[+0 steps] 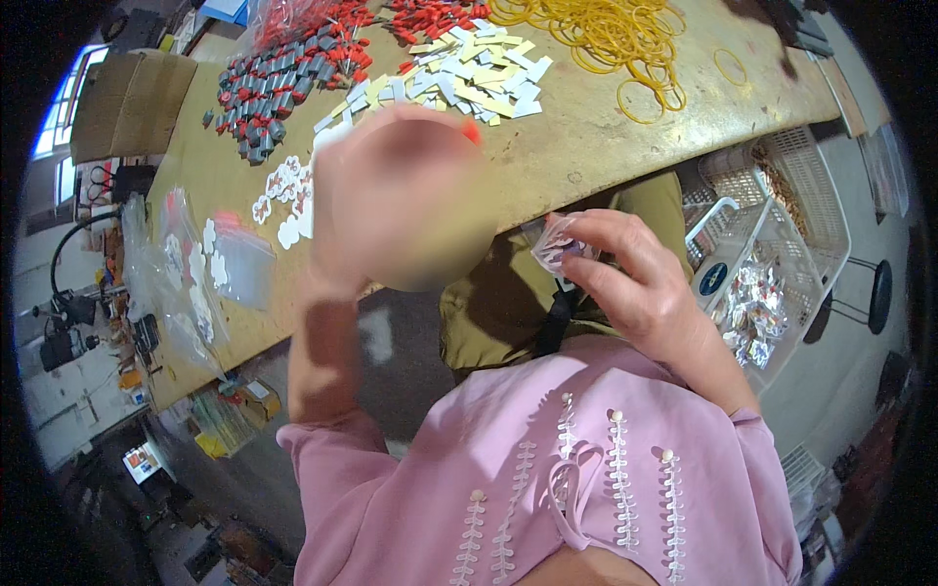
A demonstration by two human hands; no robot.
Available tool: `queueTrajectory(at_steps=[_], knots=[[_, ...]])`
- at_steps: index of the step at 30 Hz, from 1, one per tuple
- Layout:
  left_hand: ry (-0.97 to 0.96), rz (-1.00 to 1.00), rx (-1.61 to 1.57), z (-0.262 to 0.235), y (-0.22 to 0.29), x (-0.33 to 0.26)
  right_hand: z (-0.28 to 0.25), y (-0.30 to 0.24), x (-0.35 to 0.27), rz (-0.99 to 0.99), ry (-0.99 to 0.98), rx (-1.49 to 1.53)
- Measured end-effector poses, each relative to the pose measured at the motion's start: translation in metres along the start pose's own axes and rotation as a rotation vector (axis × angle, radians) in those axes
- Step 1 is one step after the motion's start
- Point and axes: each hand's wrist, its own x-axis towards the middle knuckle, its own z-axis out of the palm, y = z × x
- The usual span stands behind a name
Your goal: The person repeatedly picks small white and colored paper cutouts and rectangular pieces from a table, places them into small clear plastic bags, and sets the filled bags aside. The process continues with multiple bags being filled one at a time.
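Over the lap, right hand (640,278): pinching a clear packet (555,246)
Left hand (362,200): blurred, grip cannot be told
Basket (819,210): shiny packets (754,317), seemingly finished
Table (547,161): loose grey-red parts (278,98), seemingly left

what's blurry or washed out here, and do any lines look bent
In the head view, heavy blur covers most of the left hand, hiding its grip; the right hand and the clear plastic packet it pinches look sharper; also in the head view, the window is washed out at left, the tabletop edge curves, and the corners are black.
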Motion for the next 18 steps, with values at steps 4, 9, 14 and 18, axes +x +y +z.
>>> queueTrajectory(at_steps=[4, 9, 14, 18], knots=[[-0.03, 0.2, 0.064, 0.027, 0.017, -0.059, 0.01, -0.01, 0.001, -0.057, -0.003, -0.018], [-0.065, 0.307, 0.408, 0.045, 0.011, -0.08, 0.019, -0.017, 0.0, -0.075, -0.041, 0.006], [-0.065, 0.352, 0.333, 0.049, 0.004, -0.08, 0.021, -0.017, -0.004, -0.006, -0.067, 0.063], [0.039, 0.356, 0.426, 0.024, -0.003, -0.049, 0.017, -0.015, -0.01, 0.061, -0.108, 0.061]])
